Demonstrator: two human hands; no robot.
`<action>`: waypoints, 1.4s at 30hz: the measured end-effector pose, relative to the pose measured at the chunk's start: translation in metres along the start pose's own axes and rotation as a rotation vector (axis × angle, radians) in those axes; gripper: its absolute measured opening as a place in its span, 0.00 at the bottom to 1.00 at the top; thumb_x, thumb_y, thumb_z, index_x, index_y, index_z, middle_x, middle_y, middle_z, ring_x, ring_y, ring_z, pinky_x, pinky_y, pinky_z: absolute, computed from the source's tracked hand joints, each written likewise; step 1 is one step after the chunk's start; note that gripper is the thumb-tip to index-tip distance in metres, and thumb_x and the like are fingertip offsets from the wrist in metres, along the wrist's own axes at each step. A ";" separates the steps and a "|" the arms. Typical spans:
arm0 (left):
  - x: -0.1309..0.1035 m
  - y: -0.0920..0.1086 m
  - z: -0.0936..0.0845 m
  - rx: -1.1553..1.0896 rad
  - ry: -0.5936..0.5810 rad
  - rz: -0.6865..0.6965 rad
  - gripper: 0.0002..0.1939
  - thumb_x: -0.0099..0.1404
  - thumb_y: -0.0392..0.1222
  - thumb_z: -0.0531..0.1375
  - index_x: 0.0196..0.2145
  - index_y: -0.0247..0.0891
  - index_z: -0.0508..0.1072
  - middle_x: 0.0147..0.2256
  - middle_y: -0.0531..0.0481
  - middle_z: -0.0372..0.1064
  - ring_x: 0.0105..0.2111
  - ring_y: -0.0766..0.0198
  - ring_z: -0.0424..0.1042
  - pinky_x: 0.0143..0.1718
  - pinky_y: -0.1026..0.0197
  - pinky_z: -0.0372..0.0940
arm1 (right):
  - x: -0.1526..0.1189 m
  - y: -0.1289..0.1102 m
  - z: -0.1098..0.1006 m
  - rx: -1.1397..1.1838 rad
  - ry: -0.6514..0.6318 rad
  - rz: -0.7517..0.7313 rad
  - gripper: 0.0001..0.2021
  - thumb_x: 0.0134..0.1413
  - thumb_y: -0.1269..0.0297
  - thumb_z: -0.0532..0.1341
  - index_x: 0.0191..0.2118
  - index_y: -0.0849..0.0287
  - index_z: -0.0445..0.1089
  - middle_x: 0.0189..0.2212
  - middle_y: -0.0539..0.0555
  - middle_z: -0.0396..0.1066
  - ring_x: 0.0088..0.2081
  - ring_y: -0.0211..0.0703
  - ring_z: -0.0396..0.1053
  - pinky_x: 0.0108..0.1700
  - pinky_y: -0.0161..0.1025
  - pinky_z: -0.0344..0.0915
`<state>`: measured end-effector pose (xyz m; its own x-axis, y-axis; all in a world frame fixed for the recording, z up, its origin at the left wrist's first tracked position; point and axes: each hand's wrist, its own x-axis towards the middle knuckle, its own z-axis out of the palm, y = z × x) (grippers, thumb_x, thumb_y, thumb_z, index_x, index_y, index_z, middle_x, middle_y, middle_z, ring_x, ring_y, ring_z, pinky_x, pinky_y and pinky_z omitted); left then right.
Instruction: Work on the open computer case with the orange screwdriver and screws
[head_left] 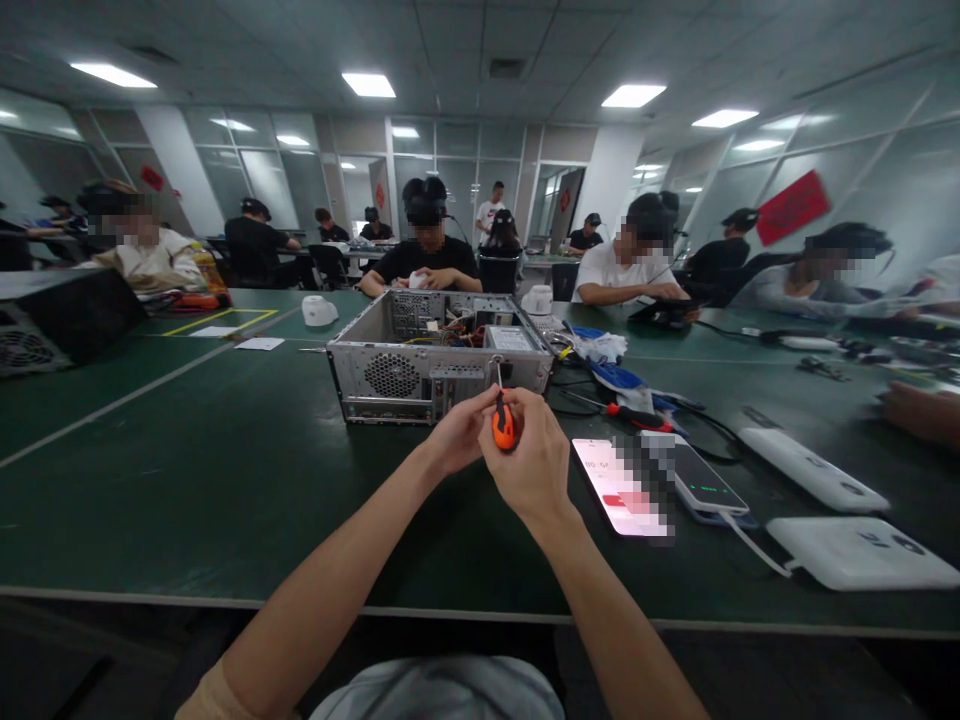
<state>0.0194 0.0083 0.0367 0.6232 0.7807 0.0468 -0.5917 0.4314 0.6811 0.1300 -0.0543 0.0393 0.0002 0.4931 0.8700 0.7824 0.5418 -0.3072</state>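
Note:
An open metal computer case (pixel 442 400) stands on the table in front of me, its rear panel with a round fan grille facing me. My right hand (pixel 536 455) is closed around the orange and black handle of a screwdriver (pixel 505 428). The shaft points away from me, and its tip meets the upper right part of the rear panel. Beside it my left hand (pixel 459 437) has its fingers pinched together at the front of the handle, near the shaft. What the tip touches is too small to make out.
Right of my hands lie a lit phone (pixel 611 485), a power bank with a cable (pixel 701 475), white devices (pixel 862 550) and a red and black screwdriver (pixel 637 416). A black computer case (pixel 67 315) stands far left. Several people sit across the green table (pixel 187 480).

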 end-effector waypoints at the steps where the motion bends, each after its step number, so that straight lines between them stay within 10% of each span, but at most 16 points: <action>1: 0.000 0.001 0.000 0.006 0.000 0.019 0.14 0.71 0.42 0.56 0.33 0.31 0.76 0.25 0.48 0.74 0.25 0.66 0.74 0.33 0.65 0.70 | 0.000 0.000 0.000 0.004 0.007 0.001 0.15 0.54 0.67 0.60 0.48 0.55 0.63 0.38 0.55 0.71 0.39 0.47 0.70 0.40 0.43 0.69; 11: 0.003 -0.002 -0.009 0.066 0.010 0.124 0.10 0.67 0.34 0.59 0.42 0.29 0.78 0.36 0.43 0.78 0.33 0.64 0.77 0.38 0.64 0.71 | 0.002 -0.008 -0.012 0.061 -0.061 0.224 0.20 0.57 0.51 0.61 0.49 0.55 0.58 0.25 0.44 0.66 0.24 0.39 0.67 0.28 0.35 0.59; 20: 0.000 -0.003 -0.007 0.087 -0.003 0.133 0.10 0.67 0.35 0.60 0.43 0.31 0.78 0.34 0.45 0.77 0.32 0.65 0.76 0.40 0.65 0.69 | 0.003 -0.007 -0.010 -0.037 0.024 0.183 0.11 0.53 0.60 0.61 0.31 0.53 0.56 0.22 0.44 0.63 0.22 0.37 0.62 0.27 0.34 0.56; 42: 0.001 0.003 -0.002 0.180 0.112 0.210 0.09 0.61 0.40 0.68 0.32 0.29 0.77 0.26 0.50 0.74 0.27 0.69 0.73 0.32 0.69 0.66 | 0.002 -0.005 -0.006 0.040 -0.002 -0.018 0.06 0.51 0.71 0.61 0.33 0.55 0.64 0.33 0.49 0.64 0.32 0.38 0.66 0.35 0.35 0.64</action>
<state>0.0167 0.0114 0.0374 0.4307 0.8936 0.1264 -0.5954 0.1760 0.7839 0.1295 -0.0600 0.0445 -0.0153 0.4846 0.8746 0.7569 0.5772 -0.3066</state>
